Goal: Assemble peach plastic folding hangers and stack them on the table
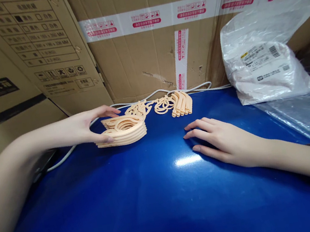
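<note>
My left hand grips the left end of a stack of curved, cream-coloured plastic pieces, thumb in front and fingers behind. My right hand rests palm down over the blue tabletop, fingers spread, holding nothing. Behind the stack lie flat cream pieces with cut-out shapes. Right of these are ring-shaped pieces and a row of bent cream tubes, beyond my right fingertips.
Large cardboard boxes line the back and left. A white plastic bag with a label stands at the back right, beside clear plastic film. A white cable runs along the back and left.
</note>
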`<state>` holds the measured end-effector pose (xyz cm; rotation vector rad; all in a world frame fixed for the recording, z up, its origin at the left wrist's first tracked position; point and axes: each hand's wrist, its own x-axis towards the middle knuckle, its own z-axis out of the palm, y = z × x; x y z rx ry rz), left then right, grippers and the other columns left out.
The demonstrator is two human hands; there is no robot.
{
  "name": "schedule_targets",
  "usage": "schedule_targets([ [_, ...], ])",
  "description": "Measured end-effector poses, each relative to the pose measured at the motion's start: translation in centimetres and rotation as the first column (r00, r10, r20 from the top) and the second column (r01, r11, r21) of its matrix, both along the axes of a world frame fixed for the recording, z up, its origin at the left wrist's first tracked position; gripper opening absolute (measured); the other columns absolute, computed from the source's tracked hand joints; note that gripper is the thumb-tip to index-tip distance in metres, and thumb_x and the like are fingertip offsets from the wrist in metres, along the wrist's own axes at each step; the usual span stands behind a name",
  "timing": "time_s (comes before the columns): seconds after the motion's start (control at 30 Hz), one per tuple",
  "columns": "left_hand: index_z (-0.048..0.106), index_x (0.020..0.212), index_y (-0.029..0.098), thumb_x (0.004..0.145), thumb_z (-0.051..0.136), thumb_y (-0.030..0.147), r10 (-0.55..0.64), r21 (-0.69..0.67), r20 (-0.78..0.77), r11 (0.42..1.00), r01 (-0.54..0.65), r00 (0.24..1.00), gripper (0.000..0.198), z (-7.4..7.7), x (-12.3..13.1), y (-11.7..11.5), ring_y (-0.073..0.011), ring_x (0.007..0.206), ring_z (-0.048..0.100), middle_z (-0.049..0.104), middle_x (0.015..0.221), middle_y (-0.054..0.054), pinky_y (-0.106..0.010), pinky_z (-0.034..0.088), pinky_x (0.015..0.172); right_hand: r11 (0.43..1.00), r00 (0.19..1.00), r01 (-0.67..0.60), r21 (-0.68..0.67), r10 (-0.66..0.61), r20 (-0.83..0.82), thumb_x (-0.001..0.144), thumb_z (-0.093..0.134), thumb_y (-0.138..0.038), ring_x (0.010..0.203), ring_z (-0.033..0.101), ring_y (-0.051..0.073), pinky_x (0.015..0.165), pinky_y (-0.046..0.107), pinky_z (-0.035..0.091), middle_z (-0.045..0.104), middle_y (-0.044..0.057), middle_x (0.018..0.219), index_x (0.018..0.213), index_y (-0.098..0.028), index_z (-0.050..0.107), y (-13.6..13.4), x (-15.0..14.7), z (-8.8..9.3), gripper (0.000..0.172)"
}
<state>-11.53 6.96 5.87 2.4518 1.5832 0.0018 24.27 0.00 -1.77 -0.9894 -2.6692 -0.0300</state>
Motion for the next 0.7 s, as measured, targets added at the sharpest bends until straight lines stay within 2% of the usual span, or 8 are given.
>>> schedule_targets([
  [0.2, 0.04, 0.134, 0.03, 0.075, 0.06, 0.054, 0.004, 0.0, -0.019, 1.0, -0.004, 1.0, 0.067, -0.08, -0.08, 0.11, -0.0238, 0.119, 0.051, 0.049, 0.139, 0.0, -0.028, 0.04, 0.098, 1.0, 1.0, 0.007, 0.004, -0.007, 0.021, 0.097, 0.041, -0.034, 0.109, 0.054, 0.025, 0.092, 0.044, 0.046, 0.055, 0.013, 0.123, 0.116, -0.018, 0.057, -0.02, -0.04, 0.03, 0.03],
  [0.4, 0.04, 0.135, 0.029, 0.075, 0.059, 0.053, 0.007, -0.008, -0.033, 1.0, -0.007, 0.999, 0.068, -0.07, -0.1, 0.19, -0.0242, 0.118, 0.052, 0.049, 0.138, -0.003, -0.029, 0.041, 0.097, 1.0, 1.0, -0.001, 0.01, 0.001, 0.001, 0.096, 0.042, -0.034, 0.108, 0.055, 0.025, 0.092, 0.044, 0.047, 0.056, 0.013, 0.122, 0.117, -0.019, 0.058, 0.0, -0.02, -0.01, 0.029],
  [0.7, 0.041, 0.133, 0.033, 0.074, 0.06, 0.051, 0.019, -0.005, -0.035, 1.0, -0.019, 0.999, 0.064, -0.01, 0.06, 0.02, -0.0221, 0.117, 0.052, 0.051, 0.137, 0.002, -0.025, 0.042, 0.093, 1.0, 0.999, 0.005, 0.005, -0.005, 0.034, 0.098, 0.039, -0.035, 0.109, 0.053, 0.025, 0.093, 0.044, 0.046, 0.054, 0.013, 0.123, 0.118, -0.018, 0.056, -0.02, -0.02, 0.0, 0.031],
])
